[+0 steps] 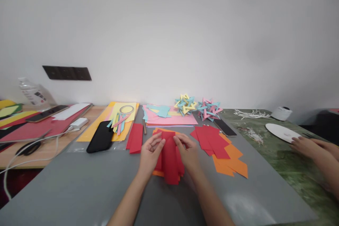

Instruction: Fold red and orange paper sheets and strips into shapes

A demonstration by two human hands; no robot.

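red paper (169, 159) | between left hand (150, 155) and right hand (188, 153) | pinched

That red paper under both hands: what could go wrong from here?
1. The red paper lies on a stack of loose red and orange sheets; pressing with the left hand and right hand might slide them and skew the fold.
2. The loose red and orange pieces beside the right hand could be swept aside.
3. The black phone lies near the left hand and might get nudged.
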